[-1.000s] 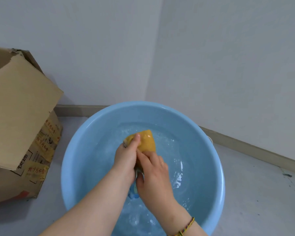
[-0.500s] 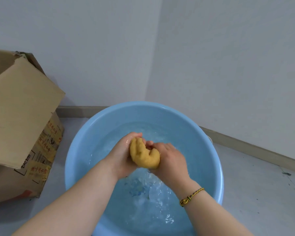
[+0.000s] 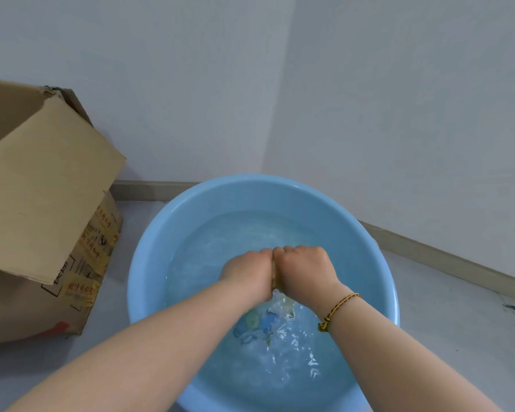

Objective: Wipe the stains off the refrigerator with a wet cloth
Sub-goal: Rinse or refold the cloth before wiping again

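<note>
- Fingers (image 3: 265, 253) of both hands curl tightly inward, fists pressed side by side, gripping a yellow cloth (image 3: 276, 280) between them.
- Only a thin sliver of the yellow cloth shows between the left hand (image 3: 249, 275) and the right hand (image 3: 306, 272).
- Both hands are held just above the water (image 3: 220, 239) in a round light-blue plastic basin (image 3: 250, 190) on a pale floor (image 3: 458, 337).
- Splashes ripple the water below the fists.
- A braided bracelet (image 3: 336, 310) circles the right wrist.
- An open cardboard box (image 3: 42, 188) stands left of the basin, in a white-walled corner.
</note>
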